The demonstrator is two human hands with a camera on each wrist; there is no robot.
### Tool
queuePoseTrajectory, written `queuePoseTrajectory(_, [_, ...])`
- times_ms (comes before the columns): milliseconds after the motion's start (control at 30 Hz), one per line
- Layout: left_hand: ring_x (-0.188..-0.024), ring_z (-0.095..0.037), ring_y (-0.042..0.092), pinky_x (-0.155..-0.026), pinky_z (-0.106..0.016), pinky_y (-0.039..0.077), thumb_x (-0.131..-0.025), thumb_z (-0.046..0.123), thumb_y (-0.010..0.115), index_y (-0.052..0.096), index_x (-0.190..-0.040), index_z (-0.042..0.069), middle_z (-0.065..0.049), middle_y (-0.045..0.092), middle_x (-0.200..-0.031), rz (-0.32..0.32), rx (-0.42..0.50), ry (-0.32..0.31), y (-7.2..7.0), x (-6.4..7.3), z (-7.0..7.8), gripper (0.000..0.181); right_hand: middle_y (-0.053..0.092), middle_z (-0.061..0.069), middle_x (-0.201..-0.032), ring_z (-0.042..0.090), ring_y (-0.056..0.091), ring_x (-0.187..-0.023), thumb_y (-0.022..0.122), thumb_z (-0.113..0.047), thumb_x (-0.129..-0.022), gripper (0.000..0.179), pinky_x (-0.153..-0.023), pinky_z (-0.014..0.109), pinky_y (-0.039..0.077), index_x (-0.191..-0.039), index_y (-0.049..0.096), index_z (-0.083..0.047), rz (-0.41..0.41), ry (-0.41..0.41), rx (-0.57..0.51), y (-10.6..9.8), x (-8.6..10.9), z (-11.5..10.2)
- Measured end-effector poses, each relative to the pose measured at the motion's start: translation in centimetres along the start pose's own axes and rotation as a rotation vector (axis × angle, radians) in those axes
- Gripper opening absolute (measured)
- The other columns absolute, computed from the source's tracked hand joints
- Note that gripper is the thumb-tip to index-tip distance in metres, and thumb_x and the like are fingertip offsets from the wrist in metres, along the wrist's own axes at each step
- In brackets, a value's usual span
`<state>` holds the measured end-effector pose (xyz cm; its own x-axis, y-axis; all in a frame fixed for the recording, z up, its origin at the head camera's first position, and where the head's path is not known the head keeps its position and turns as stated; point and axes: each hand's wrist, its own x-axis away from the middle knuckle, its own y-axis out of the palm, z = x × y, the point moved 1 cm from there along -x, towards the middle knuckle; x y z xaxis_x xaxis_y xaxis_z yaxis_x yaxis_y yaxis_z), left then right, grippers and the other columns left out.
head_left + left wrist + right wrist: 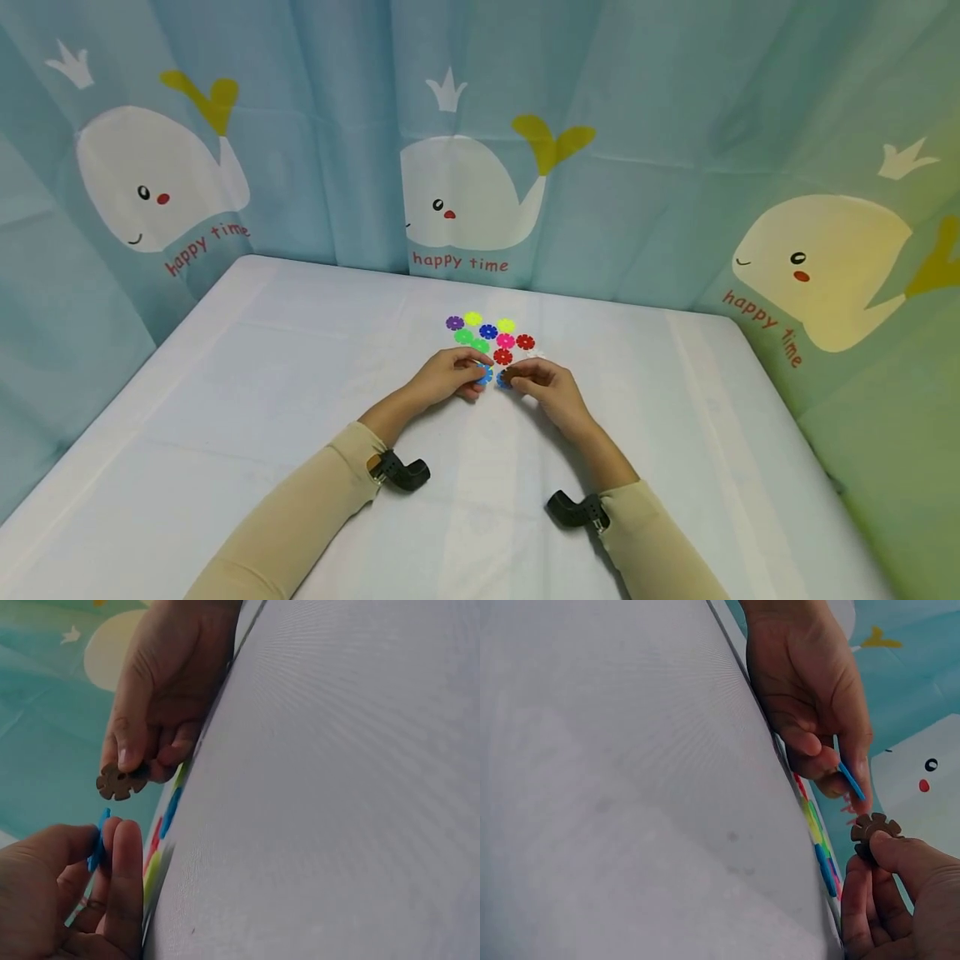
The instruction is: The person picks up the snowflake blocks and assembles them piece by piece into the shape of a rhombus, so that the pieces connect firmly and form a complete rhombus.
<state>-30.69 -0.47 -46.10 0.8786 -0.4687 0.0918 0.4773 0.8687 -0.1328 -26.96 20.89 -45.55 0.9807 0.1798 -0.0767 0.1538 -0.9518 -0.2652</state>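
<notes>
My left hand (447, 375) pinches a blue notched plastic disc (97, 844) between thumb and fingers, its edge turned to the left wrist camera. Opposite it, my right hand (557, 395) pinches a brown notched disc (876, 827) by its edge. The two held discs are close together but apart in the left wrist view. A dark patch shows beside the brown disc under the right fingers; I cannot tell what it is. Another blue disc (502, 380) lies on the table by the right fingertips, partly covered.
Just beyond the hands lie several loose notched discs, among them a purple one (455, 322), a dark blue one (488, 332), a pink one (506, 341) and a red one (525, 342). A white disc (535, 354) sits behind the right hand. The white table (300, 350) meets a whale-print curtain (645, 225).
</notes>
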Motion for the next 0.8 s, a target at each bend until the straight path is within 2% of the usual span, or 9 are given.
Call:
queuePoseTrajectory(300, [-0.075,-0.013,0.068,-0.070,-0.030,0.060,-0.097,0.012,0.062,0.062,-0.125,0.003,-0.011,0.068,-0.094,0.008,0.022,0.007,0.35,-0.39,-0.10,0.029,0.069,0.021,-0.112,0.005,0.064,-0.092,0.069,-0.011,-0.092,0.026,-0.080,0.019,0.052,-0.114,0.066,0.004,-0.003,0.007,0.003,0.28,-0.29,0.12])
queuePoseTrajectory(567, [-0.077,-0.013,0.069,-0.072,-0.030,0.060,-0.096,0.010,0.064,0.062,-0.127,0.004,-0.012,0.067,-0.100,-0.001,0.011,0.006,0.37,0.08,0.12,0.031,0.071,0.017,-0.110,0.007,0.067,-0.095,0.069,-0.010,-0.092,0.023,-0.079,0.020,0.053,-0.111,0.068,0.002,-0.016,-0.034,0.004,0.38,-0.03,0.01])
queuePoseTrajectory(700, [-0.078,-0.013,0.069,-0.074,-0.029,0.060,-0.094,0.010,0.066,0.062,-0.129,0.004,-0.013,0.065,-0.105,-0.014,0.033,-0.002,0.35,0.21,0.07,0.035,0.071,0.019,-0.111,0.007,0.067,-0.096,0.069,-0.010,-0.092,0.023,-0.080,0.020,0.053,-0.111,0.068,0.003,-0.029,-0.052,-0.001,0.35,0.04,0.18])
queuePoseTrajectory(800, [-0.083,-0.013,0.069,-0.078,-0.029,0.059,-0.092,0.013,0.070,0.062,-0.131,0.008,-0.013,0.064,-0.113,-0.019,0.015,-0.018,0.16,0.38,0.03,0.041,0.070,0.022,-0.113,0.006,0.066,-0.096,0.068,-0.008,-0.093,0.022,-0.080,0.020,0.053,-0.112,0.068,0.004,-0.036,-0.053,-0.013,0.45,0.14,-0.04])
